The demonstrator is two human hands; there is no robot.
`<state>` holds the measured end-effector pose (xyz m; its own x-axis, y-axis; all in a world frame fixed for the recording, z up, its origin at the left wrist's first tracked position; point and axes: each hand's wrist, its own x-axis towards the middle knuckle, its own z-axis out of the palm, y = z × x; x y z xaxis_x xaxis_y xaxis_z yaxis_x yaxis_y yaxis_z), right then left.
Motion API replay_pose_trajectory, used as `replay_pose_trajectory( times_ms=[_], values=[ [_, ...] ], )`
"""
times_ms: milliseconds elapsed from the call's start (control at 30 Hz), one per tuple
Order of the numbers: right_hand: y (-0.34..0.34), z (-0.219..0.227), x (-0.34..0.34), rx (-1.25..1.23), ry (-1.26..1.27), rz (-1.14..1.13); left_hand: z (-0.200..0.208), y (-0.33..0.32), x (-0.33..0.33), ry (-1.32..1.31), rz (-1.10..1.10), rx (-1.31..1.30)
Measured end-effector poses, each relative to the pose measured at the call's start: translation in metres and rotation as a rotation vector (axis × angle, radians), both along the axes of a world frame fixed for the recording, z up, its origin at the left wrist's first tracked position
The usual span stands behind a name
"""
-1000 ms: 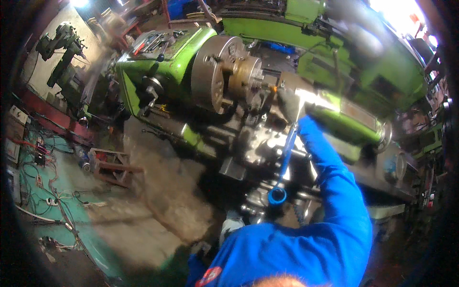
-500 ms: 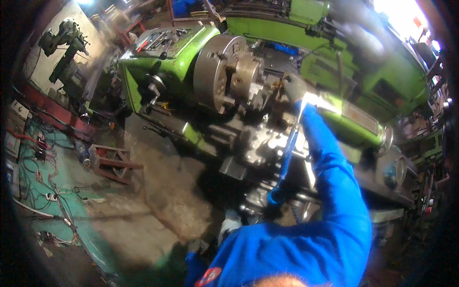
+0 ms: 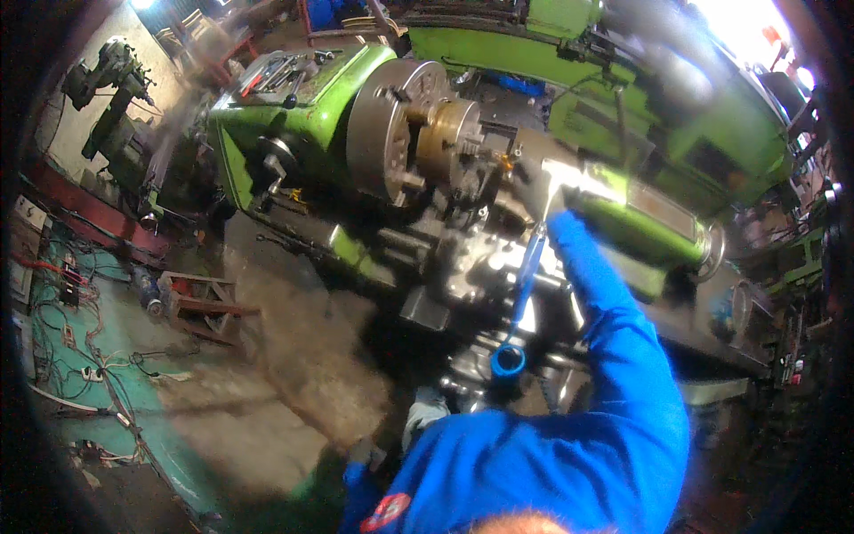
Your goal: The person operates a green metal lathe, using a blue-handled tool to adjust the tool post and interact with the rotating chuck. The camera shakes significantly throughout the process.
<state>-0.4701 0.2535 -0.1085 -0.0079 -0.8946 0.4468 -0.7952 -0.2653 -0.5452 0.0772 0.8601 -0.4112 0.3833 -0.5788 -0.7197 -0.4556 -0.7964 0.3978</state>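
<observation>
We are leaning over a green lathe (image 3: 294, 116), its round steel chuck (image 3: 382, 133) gripping a brass-coloured workpiece (image 3: 445, 138); tools are lying on the headstock top. Our right hand (image 3: 534, 182), gloved in grey, is reaching up to the tool post (image 3: 498, 258) just beside the chuck, sleeve in blue. A blue ring spanner (image 3: 520, 303) is hanging below it; whether our fingers are gripping it we cannot tell. Our left hand is out of sight.

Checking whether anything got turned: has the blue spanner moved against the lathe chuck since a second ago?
No. The blue spanner hangs at the same slant right of the chuck.
</observation>
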Motion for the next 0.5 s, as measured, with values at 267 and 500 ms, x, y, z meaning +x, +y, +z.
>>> replay_pose_trajectory(
  times_ms=[267,500],
  values=[
    [0.074,-0.018,-0.040,0.147,-0.238,-0.151,-0.022,0.024,0.002,0.262,0.235,-0.021],
    [0.122,-0.011,-0.026,0.354,-0.244,-0.134,-0.045,0.042,-0.007,0.696,0.526,-0.146]
  ],
)
